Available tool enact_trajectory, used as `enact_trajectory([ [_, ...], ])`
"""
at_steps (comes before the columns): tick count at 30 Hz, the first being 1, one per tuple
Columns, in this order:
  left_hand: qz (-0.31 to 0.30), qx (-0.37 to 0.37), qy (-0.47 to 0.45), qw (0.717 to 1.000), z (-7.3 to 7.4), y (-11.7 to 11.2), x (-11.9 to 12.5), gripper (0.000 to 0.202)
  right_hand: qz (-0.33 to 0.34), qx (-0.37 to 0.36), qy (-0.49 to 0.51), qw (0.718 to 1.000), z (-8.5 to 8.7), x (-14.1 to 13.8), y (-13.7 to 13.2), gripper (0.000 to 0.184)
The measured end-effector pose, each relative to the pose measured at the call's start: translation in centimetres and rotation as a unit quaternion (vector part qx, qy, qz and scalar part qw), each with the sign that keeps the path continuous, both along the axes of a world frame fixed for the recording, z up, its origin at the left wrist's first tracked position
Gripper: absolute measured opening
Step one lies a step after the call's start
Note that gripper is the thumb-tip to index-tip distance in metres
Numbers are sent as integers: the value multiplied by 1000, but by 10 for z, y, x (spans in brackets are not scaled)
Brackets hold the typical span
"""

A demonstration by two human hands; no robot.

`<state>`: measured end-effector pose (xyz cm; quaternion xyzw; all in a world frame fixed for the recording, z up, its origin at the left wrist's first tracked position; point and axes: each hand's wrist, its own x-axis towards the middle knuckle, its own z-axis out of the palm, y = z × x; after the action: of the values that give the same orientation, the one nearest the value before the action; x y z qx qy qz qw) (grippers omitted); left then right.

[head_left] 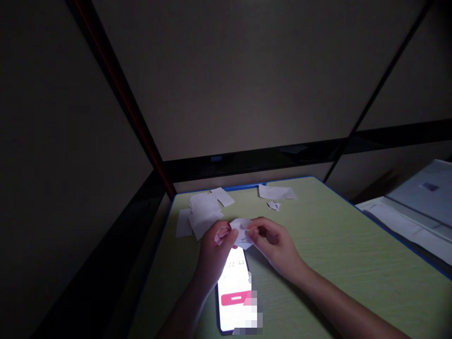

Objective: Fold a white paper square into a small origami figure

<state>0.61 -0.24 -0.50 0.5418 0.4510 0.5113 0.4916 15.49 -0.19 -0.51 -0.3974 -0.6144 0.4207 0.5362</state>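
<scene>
Both my hands meet over a small folded piece of white paper [242, 231] above the green table [339, 263]. My left hand [215, 247] pinches its left side with closed fingers. My right hand [273, 245] pinches its right side, fingers curled. Just below the paper a lit phone [235, 287] lies flat on the table, showing a white screen with a pink bar; my left wrist covers part of it.
Several loose white paper sheets [203, 212] lie at the table's far left, more paper [277, 192] and a small crumpled scrap [273, 205] at the far edge. Dark walls with black frame bars [247, 160] surround the table. A pale surface [416, 207] sits at right.
</scene>
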Motion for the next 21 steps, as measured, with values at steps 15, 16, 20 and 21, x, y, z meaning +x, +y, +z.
enact_trajectory([
  [15,-1,-10,5,1000,12,-3,2,5,-10,-9,-22,1000,1,1,2,7],
  [16,1,-9,6,1000,12,-4,3,7,-6,-17,-10,1000,0,1,2,8],
  [20,-3,0,21,1000,12,-3,2,10,32,-50,34,998,3,2,3,11],
  [21,2,4,23,1000,12,-3,1,9,43,-52,39,997,5,2,3,13],
])
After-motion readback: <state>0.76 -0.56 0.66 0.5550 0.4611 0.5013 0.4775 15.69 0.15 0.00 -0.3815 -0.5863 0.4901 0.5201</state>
